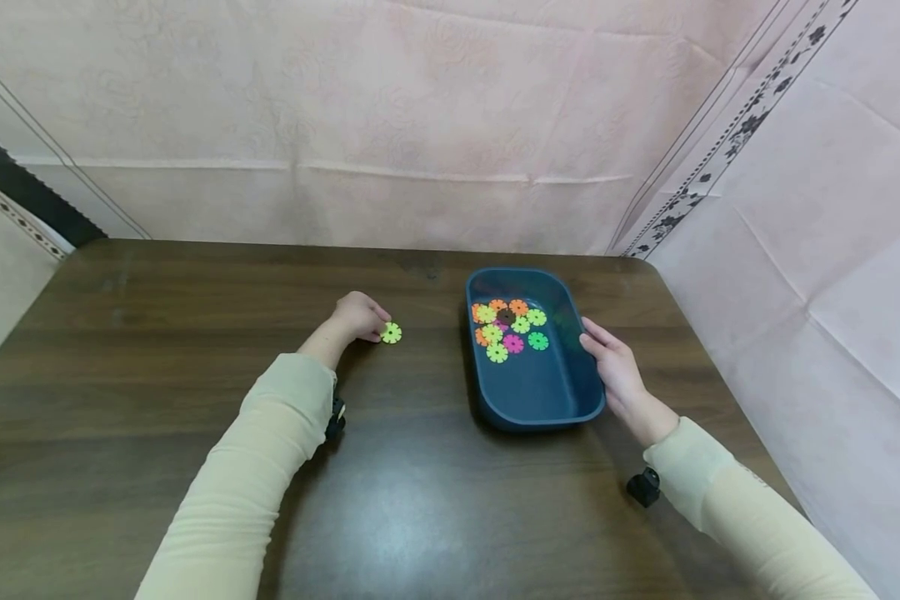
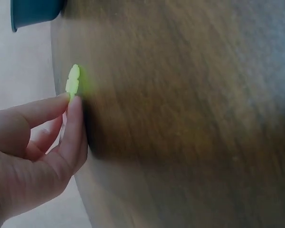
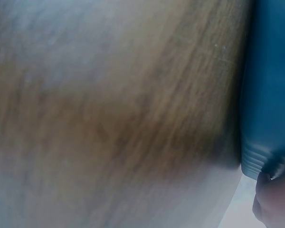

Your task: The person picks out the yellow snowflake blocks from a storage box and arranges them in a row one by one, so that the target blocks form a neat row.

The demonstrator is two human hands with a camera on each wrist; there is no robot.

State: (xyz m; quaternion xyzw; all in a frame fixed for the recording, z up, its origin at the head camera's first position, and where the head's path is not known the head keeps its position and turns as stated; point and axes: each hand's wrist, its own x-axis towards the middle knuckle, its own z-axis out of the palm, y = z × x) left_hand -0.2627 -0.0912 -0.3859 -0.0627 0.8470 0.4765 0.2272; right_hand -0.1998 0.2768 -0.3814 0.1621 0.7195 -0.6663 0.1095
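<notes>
Between thumb and fingertips my left hand (image 1: 357, 317) pinches a yellow-green snowflake disc (image 1: 392, 333), round with a notched edge. In the left wrist view the disc (image 2: 73, 80) appears nearly edge-on, close to the table surface. My right hand (image 1: 619, 372) holds the right side of a dark blue plastic bin (image 1: 543, 400), fingertips at its rim. Inside the bin lie several snowflake discs (image 1: 513, 343) in orange, yellow, pink, green and one dark colour, grouped toward its far left part. The right wrist view shows only part of this hand (image 3: 278, 199) against the bin's wall (image 3: 270, 95).
Both arms reach over a dark brown wood-grain table (image 1: 195, 333). Pale patterned cloth (image 1: 345, 125) hangs behind its far edge, and another light cloth (image 1: 855, 250) runs along the right side.
</notes>
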